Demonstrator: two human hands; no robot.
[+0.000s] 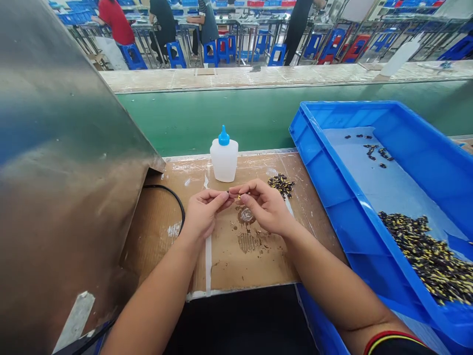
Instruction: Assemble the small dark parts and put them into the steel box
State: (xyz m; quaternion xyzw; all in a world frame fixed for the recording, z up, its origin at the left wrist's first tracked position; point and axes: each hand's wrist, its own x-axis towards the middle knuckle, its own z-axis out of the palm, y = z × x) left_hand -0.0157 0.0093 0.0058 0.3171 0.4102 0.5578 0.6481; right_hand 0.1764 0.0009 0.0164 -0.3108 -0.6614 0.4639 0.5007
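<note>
At your 12 o'clock, a white plastic squeeze bottle [223,160] with a blue nozzle stands upright on the cardboard-covered bench [155,227]. Around 2 o'clock you have a blue plastic tray [332,148] lined with a pale sheet, holding a heap of black-and-yellow parts [424,256]. At your 9 o'clock rises a steel panel [62,172], with a black cable [173,199] curving out beneath it. Beyond the green partition [203,121] at 12 o'clock, you can see co-workers [116,22] at metal benches among blue stools [133,56].
</note>
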